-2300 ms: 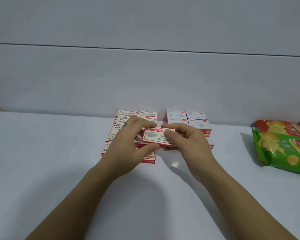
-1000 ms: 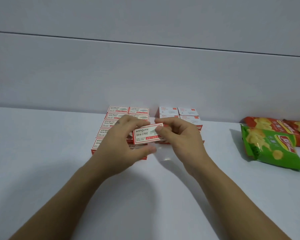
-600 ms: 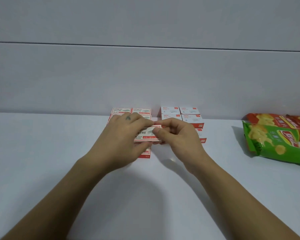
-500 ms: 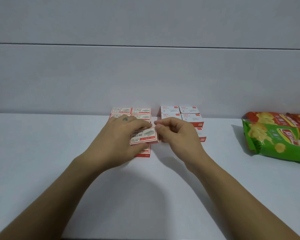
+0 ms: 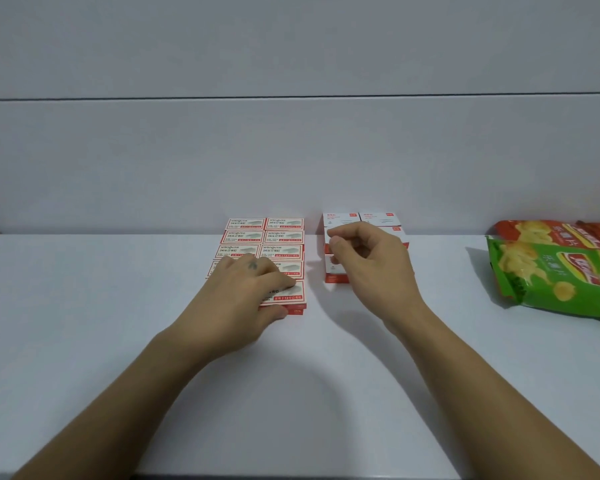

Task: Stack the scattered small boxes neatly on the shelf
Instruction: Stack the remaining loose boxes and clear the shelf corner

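Left hand (image 5: 238, 299) grips front staple box (image 5: 290, 293) of grid near worktop's back edge; right hand (image 5: 368, 271) loosely curled, holding nothing, over white boxes (image 5: 340, 219).
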